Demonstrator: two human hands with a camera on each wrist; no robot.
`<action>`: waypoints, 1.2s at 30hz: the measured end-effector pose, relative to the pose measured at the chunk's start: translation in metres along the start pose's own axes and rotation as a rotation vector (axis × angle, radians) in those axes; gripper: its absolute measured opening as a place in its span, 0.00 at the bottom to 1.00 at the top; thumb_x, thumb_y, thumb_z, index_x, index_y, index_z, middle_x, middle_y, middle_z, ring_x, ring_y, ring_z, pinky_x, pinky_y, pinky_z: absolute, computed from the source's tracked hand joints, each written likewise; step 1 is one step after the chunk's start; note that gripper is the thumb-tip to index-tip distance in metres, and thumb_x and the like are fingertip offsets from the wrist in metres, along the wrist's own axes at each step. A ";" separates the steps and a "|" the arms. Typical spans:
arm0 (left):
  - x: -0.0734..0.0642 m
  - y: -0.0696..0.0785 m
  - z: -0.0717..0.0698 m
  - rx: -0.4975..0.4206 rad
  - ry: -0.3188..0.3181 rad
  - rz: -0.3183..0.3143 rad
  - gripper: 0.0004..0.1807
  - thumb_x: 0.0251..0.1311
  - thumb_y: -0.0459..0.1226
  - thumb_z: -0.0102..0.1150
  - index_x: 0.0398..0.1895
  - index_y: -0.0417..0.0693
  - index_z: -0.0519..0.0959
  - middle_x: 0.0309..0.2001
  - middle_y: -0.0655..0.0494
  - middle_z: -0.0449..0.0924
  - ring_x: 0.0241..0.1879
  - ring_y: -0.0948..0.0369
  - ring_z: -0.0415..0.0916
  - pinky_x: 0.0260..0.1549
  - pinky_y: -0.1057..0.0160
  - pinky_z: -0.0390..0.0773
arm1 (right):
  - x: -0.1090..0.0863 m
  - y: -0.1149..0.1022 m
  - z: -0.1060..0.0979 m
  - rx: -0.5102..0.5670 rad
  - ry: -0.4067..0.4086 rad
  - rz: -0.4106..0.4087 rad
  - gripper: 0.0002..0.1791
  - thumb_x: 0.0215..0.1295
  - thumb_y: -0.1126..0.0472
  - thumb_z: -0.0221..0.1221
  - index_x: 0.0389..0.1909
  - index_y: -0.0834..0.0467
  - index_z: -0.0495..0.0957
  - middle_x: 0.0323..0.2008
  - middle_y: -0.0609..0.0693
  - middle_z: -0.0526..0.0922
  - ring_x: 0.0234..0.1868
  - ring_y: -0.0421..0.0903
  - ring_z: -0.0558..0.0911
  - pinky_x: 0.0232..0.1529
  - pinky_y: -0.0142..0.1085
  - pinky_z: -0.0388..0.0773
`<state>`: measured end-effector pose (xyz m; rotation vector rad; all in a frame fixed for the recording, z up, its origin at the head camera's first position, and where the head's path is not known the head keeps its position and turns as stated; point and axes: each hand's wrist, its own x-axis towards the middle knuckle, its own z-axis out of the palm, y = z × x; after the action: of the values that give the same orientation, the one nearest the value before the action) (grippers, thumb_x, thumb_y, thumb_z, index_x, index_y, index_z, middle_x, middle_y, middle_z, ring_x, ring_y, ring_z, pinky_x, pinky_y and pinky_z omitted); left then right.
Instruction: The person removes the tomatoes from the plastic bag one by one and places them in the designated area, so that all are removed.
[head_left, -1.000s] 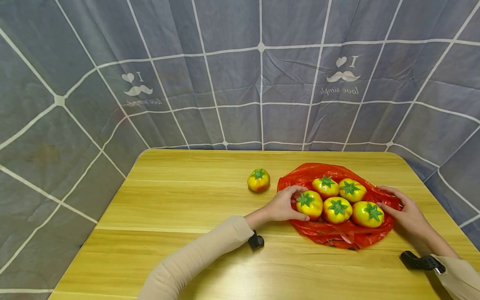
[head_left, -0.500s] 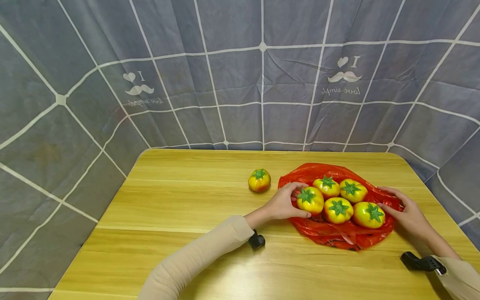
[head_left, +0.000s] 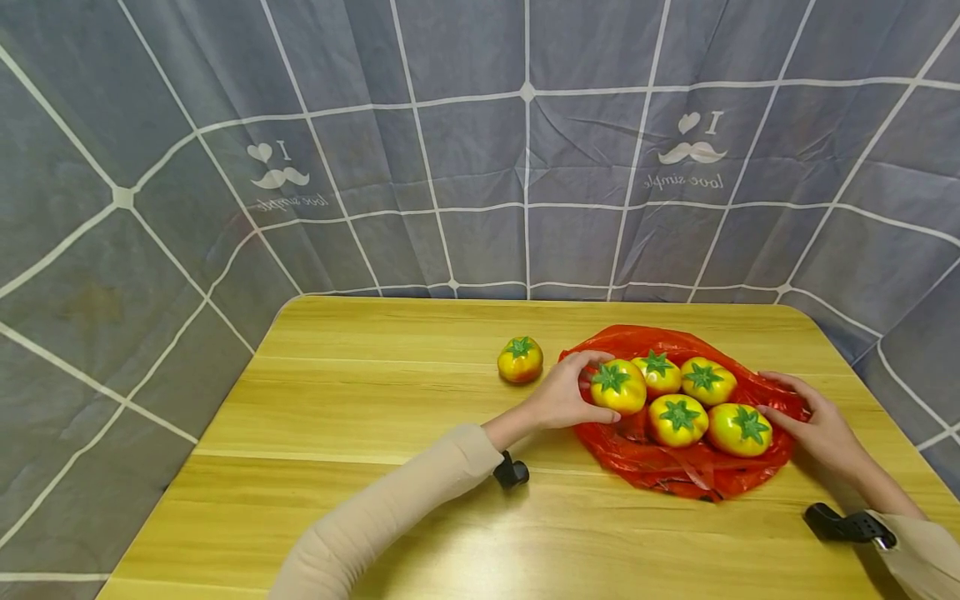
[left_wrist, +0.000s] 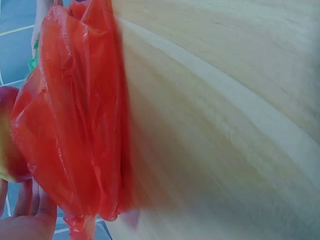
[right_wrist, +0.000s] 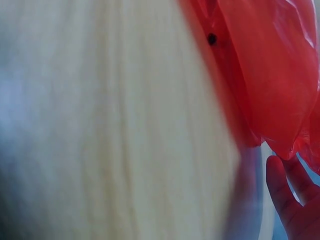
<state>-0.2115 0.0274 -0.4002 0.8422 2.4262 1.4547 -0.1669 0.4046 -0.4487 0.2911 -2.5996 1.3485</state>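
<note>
In the head view, a red plastic bag lies spread on the table with several yellow-red tomatoes with green star-shaped tops on it. My left hand grips the leftmost tomato, thumb at its near side and fingers round its far side. This tomato sits a little higher than the others. My right hand holds the bag's right edge, its thumb close to the rightmost tomato. In the right wrist view, the right-hand fingers meet the bag's edge; their tips are partly hidden.
One more tomato stands alone on the wooden table, left of the bag. A grey curtain with white lines hangs behind the table and along its sides.
My left hand has raised the leftmost tomato slightly and shifted it away from me, so a gap of red bag shows below it. The right hand stays in place.
</note>
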 end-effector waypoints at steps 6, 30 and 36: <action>-0.003 0.004 -0.004 0.024 -0.004 -0.003 0.40 0.44 0.40 0.75 0.63 0.49 0.69 0.56 0.51 0.72 0.50 0.64 0.71 0.50 0.74 0.74 | 0.000 -0.002 -0.001 -0.024 0.005 -0.001 0.28 0.62 0.71 0.59 0.64 0.57 0.69 0.47 0.18 0.69 0.42 0.15 0.71 0.37 0.11 0.70; -0.015 0.006 -0.032 0.014 0.060 -0.042 0.40 0.44 0.39 0.74 0.64 0.49 0.69 0.56 0.50 0.71 0.48 0.59 0.71 0.52 0.64 0.77 | 0.002 0.000 0.001 0.008 0.000 -0.035 0.29 0.60 0.74 0.59 0.63 0.57 0.70 0.48 0.19 0.71 0.42 0.17 0.74 0.38 0.12 0.71; -0.018 0.006 -0.039 0.008 0.079 -0.025 0.40 0.43 0.38 0.74 0.63 0.46 0.69 0.54 0.47 0.72 0.47 0.56 0.72 0.52 0.55 0.77 | 0.001 -0.002 0.001 -0.001 0.002 -0.032 0.29 0.60 0.74 0.59 0.63 0.57 0.70 0.48 0.19 0.71 0.41 0.17 0.74 0.36 0.13 0.72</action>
<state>-0.2121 -0.0100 -0.3779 0.7672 2.4921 1.4976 -0.1678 0.4030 -0.4476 0.3304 -2.5823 1.3366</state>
